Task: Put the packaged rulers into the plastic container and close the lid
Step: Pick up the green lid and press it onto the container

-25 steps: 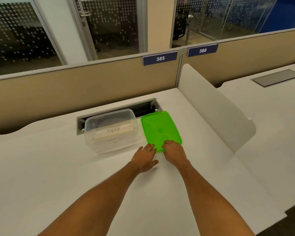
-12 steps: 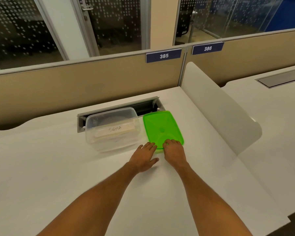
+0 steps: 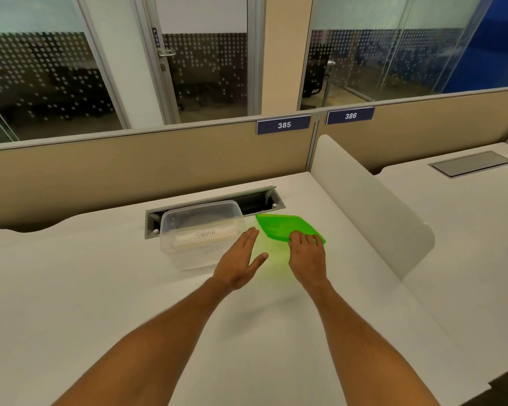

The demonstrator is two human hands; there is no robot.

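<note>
A clear plastic container (image 3: 188,253) stands on the white desk, lidless, with a pale packaged ruler (image 3: 206,236) marked "SIGMA" lying inside. The green lid (image 3: 279,227) hovers tilted above the desk just right of the container, casting a green glow below. My right hand (image 3: 307,253) grips the lid's near edge. My left hand (image 3: 241,263) is flat and open between container and lid, fingers apart, holding nothing.
An open cable tray slot (image 3: 258,200) lies in the desk right behind the container. A beige partition (image 3: 129,168) runs along the back. A white curved divider (image 3: 373,206) borders the desk on the right.
The green lid lay flat on the desk under both hands' fingertips; now my right hand has lifted it, tilted. My left hand came off the lid.
</note>
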